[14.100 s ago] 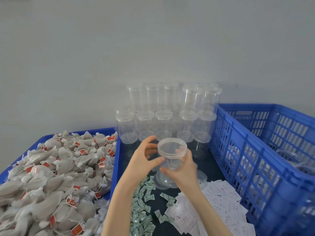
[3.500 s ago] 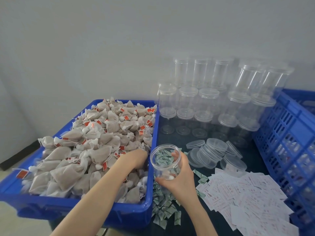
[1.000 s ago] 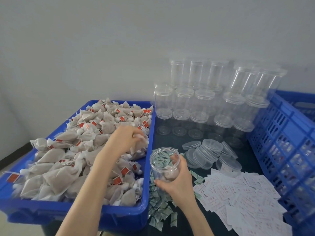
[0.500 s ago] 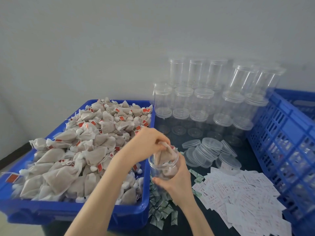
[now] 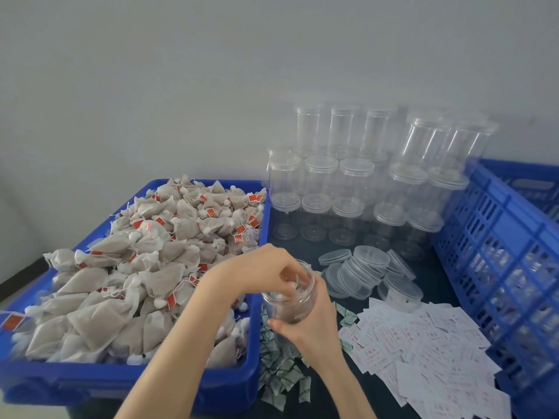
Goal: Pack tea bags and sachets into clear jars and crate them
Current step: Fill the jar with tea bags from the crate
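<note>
Right hand point(image 5: 314, 322) wrapped round open jar point(image 5: 289, 299) at lower centre, steadying it. Left hand point(image 5: 269, 272) fingertips curled into jar mouth, apparently pushing tea bags point(image 5: 127, 267) down; grip contents unclear.

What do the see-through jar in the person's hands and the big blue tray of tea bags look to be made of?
The round clear jar looks like thin glossy plastic: fingers show through its wall. The blue tray seems moulded plastic, smooth with rounded edges. The grey-brown tea bags appear fine mesh or paper; hard to tell.
</note>
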`<control>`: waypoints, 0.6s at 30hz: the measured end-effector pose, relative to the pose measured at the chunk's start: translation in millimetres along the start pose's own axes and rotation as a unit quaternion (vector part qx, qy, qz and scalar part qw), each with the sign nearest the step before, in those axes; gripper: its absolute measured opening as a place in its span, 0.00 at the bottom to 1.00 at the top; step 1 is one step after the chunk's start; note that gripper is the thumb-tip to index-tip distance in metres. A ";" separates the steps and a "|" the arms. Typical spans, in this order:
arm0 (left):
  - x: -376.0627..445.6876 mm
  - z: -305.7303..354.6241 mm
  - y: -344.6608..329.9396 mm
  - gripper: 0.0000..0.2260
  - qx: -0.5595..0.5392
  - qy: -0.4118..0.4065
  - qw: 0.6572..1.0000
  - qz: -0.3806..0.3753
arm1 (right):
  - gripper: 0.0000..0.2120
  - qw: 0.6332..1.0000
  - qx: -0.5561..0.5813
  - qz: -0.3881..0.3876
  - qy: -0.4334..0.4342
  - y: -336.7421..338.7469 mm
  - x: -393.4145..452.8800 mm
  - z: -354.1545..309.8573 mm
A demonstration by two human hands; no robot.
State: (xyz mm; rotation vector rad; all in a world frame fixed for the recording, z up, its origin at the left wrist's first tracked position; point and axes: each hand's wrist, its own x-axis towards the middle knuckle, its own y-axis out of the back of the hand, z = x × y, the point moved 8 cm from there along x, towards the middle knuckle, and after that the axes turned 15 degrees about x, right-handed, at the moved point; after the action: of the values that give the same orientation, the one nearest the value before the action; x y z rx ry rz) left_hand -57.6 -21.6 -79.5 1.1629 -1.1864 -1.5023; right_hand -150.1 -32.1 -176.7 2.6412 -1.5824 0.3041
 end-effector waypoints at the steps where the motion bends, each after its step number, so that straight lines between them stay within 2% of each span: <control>1: -4.9 -7.8 8.1 0.13 -0.052 0.004 0.998 0.027 | 0.51 1.000 0.000 0.001 -0.002 0.8 -0.7 1.4; 3: -10.8 -32.9 22.5 0.09 -0.101 0.038 0.989 0.102 | 0.50 1.000 -0.002 0.004 -0.001 2.9 -1.1 3.1; 5: -11.1 -66.6 19.8 0.10 -0.045 0.130 0.981 0.134 | 0.50 1.000 0.000 0.006 -0.006 5.2 -0.3 4.4; 6: -9.3 -81.0 8.6 0.12 0.013 0.180 0.978 0.103 | 0.50 1.000 0.004 0.006 -0.011 5.5 0.2 5.0; 8: -5.8 -100.5 -34.2 0.16 0.088 0.249 0.963 -0.048 | 0.50 1.000 0.012 0.003 -0.016 4.0 1.0 3.0; 10: -9.0 -100.0 -75.5 0.19 0.088 0.257 0.944 -0.190 | 0.48 1.000 0.014 0.003 -0.008 1.4 1.7 -2.0; 11: -10.0 -95.7 -88.1 0.19 0.092 0.246 0.937 -0.232 | 0.47 1.000 0.015 0.006 -0.003 1.0 1.9 -4.3; 12: -9.1 -91.4 -94.4 0.18 0.111 0.232 0.933 -0.251 | 0.46 1.000 0.016 0.010 0.000 1.2 2.1 -6.1; 14: -5.4 -87.3 -96.1 0.18 0.159 0.218 0.931 -0.245 | 0.44 1.000 0.017 0.013 0.005 0.6 2.2 -8.6; 18: -3.8 -90.2 -99.2 0.18 0.176 0.232 0.925 -0.242 | 0.44 1.000 0.011 0.011 0.008 -0.2 3.9 -9.8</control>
State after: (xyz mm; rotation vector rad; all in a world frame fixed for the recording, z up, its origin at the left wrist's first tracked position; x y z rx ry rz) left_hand 23.5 -16.7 -186.3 2.0450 -0.8913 -1.2602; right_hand -149.6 -34.0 -166.4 2.6315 -1.6145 0.3430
